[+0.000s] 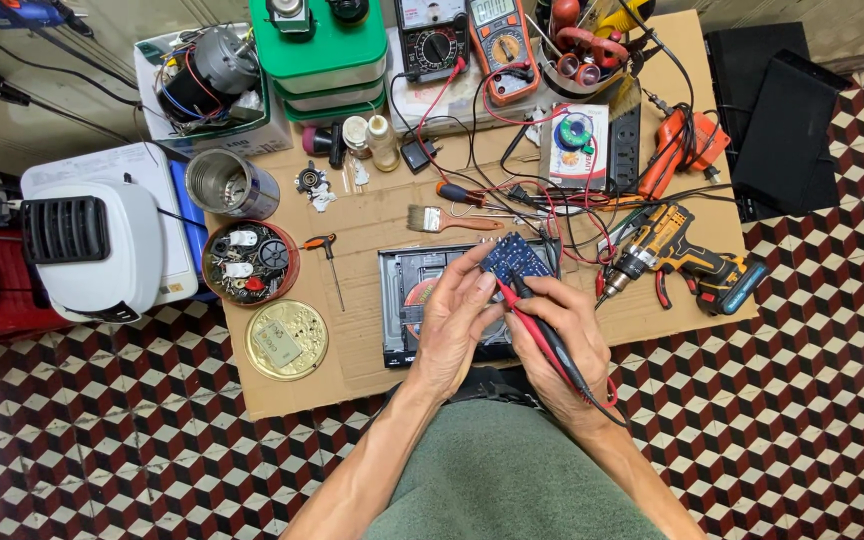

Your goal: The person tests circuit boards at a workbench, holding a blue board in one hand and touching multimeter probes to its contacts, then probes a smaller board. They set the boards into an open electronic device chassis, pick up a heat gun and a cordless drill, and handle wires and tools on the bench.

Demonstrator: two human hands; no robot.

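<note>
So here's the bench from above: the left hand (455, 325) is curled around the lower edge of a small blue circuit board (514, 256), fingers pinching it and tilting it up over the opened black disc player (407, 300) that sits in the middle of the cardboard sheet (372, 225). The right hand (564, 340) is at about 3 o'clock from the left one, closed around two meter probes, one red (537, 330) and one black (558, 345), both held together like chopsticks with the tips pointing at the board's bottom edge. Can't tell if the tips actually touch it.

Around it: an orange-cased multimeter (501, 40) at 12 o'clock from the board, a yellow cordless drill (674, 252) at 3 o'clock, a paintbrush (449, 220) at roughly 10 o'clock, and a gold tin lid (286, 340) off at 8 o'clock.
</note>
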